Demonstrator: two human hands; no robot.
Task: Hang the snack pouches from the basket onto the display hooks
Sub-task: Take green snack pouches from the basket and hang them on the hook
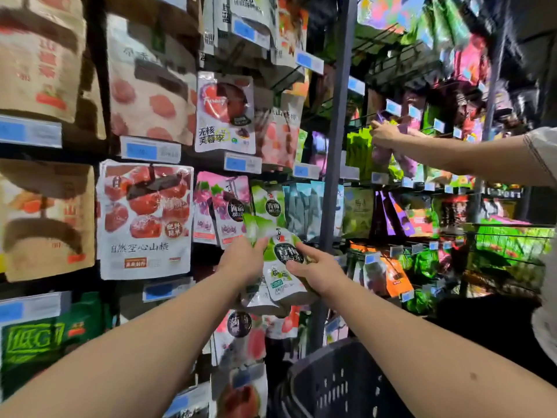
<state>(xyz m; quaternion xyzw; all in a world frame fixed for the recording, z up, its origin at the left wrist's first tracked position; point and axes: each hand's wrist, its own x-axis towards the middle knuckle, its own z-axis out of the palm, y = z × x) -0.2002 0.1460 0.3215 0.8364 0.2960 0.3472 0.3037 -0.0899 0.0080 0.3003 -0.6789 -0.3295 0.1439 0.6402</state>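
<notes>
Left hand grips top left corner of green pouches, fingers curled round edge. Right hand holds same bunch from right, index finger stretched across dark label, other fingers seemingly curled behind; blur hides detail. Bunch held up before rack, just below matching hung pouch. Dark basket low, under right forearm. Second person's hand grasps purple pouch far right.

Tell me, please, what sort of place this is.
Most likely a shop's snack aisle: snack pouches hang in rows, blue price tags sit beneath them, and a dark basket stands below the left hand and right hand, both holding green pouches.
</notes>
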